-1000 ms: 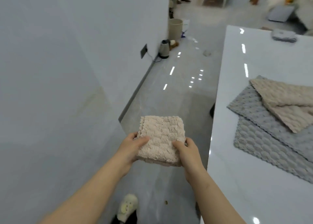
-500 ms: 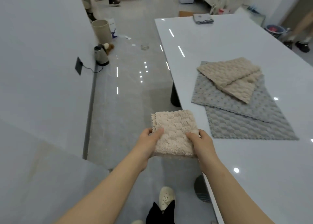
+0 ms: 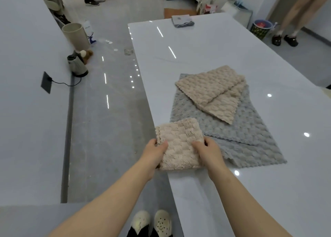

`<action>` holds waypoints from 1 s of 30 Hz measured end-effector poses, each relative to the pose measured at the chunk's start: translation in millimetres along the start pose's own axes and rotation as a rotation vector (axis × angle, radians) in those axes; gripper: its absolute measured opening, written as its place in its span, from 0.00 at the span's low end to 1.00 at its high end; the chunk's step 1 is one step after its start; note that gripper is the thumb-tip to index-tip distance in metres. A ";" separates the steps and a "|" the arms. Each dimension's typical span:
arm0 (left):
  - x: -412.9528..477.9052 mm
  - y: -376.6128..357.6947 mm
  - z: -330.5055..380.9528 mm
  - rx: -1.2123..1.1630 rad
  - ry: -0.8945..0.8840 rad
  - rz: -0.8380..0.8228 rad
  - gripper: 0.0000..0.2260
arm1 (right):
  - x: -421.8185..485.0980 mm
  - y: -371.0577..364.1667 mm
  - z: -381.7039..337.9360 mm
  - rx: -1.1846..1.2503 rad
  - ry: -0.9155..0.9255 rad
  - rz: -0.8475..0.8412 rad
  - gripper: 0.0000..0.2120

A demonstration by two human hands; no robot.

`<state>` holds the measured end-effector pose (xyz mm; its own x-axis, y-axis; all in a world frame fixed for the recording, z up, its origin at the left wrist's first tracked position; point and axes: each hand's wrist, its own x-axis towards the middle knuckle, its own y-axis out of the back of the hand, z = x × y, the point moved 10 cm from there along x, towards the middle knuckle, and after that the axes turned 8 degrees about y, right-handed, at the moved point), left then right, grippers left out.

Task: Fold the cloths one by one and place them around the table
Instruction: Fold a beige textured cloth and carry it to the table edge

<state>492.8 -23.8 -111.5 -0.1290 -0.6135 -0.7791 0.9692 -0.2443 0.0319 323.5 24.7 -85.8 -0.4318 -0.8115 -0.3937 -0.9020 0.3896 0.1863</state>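
A moment before, the folded tan cloth (image 3: 179,143) was out over the floor. Now it was at the edge of the shiny white table (image 3: 215,45), right beside the flat, bumpy grey cloths (image 3: 250,129). The left hand (image 3: 155,151) and right hand (image 3: 208,151) each gripped one side of the soft, fluffy square.

The left hand (image 3: 155,151) and right hand (image 3: 208,151) grip a folded beige cloth (image 3: 179,143) by its sides at the table (image 3: 223,48) edge, perhaps touching it. At 1 o'clock from it lie spread grey cloths (image 3: 241,134) under a loose beige cloth (image 3: 211,91). At 12 o'clock, far off, sits a folded grey cloth (image 3: 182,21).
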 end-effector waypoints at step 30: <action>8.0 2.1 0.0 0.341 -0.032 0.102 0.14 | 5.3 21.8 3.9 -0.230 0.028 0.083 0.15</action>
<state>493.8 -29.3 -117.7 -0.0471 -0.6695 -0.7413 0.8523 -0.4139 0.3197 301.5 30.6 -87.4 -0.5011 -0.7942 -0.3438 -0.8390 0.3484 0.4180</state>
